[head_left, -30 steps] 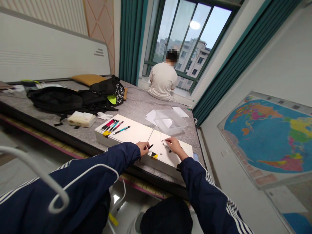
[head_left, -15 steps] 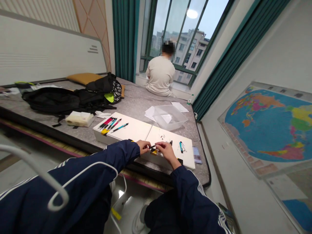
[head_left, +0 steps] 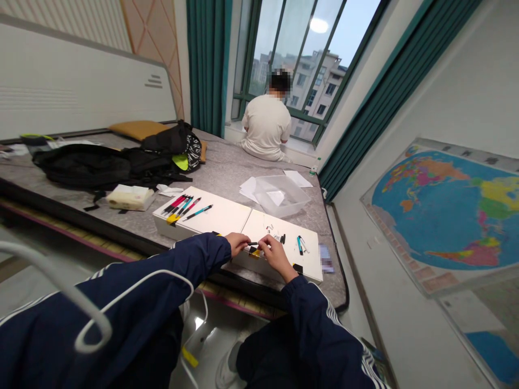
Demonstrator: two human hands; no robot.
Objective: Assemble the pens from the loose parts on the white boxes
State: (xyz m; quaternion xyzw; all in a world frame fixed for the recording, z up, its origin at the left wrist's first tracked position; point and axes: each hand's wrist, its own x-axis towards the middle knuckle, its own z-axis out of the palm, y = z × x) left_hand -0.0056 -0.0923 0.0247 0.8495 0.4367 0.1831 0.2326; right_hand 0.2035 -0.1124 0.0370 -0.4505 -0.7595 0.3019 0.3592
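My left hand (head_left: 238, 243) pinches one end of a short black pen part (head_left: 253, 243) over the front edge of the right white box (head_left: 259, 220). Fingers of my right hand (head_left: 272, 249) are closed at the other end of that part. Just behind my right hand lie small loose pen pieces (head_left: 271, 228) and black tube-like pieces (head_left: 283, 238). A blue pen barrel (head_left: 300, 246) rests farther right, beside clear and white bits. On the left white box (head_left: 227, 213) are several red and blue pens (head_left: 182, 205), with one blue pen (head_left: 197, 212) apart from them.
A clear plastic bin (head_left: 290, 204) and paper sheets (head_left: 247, 189) lie behind the boxes. To the left are a tissue pack (head_left: 130, 198) and black backpacks (head_left: 87, 165). A white cable (head_left: 162, 271) crosses my left sleeve. A person (head_left: 266, 127) sits by the window.
My hands stay together at the box edge, and the black pen part now shows more level between them. My right fingers have shifted slightly. The view has moved a little.
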